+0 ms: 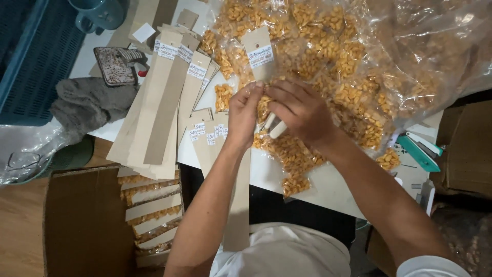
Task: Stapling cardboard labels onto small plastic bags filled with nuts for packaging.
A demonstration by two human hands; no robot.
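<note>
Left hand [243, 114]: fingers curled shut, grip pinching the top of a small clear packet of orange snacks [264, 109] at mid-surface; right hand [300, 110]: fingers bent over the same packet from the other side, grip closed on it, a white object [277, 128] showing beneath the palm, its kind not discernible; both hands touching at the fingertips. Cardboard header card with white label [259, 51]: upright just above the hands, among further filled packets. Large clear bag of loose orange snacks [359, 66]: spread over the far right of the white surface [266, 172]. Long brown card strips with labels [166, 97]: fanned to the left of the hands, several overhanging the near edge. Green stapler [417, 151]: at the right edge. Open cardboard box [82, 220]: below left, holding finished packets [154, 215] in a stack. Grey cloth [87, 105], blue crate [36, 56], teal mug [100, 13]: upper left.
</note>
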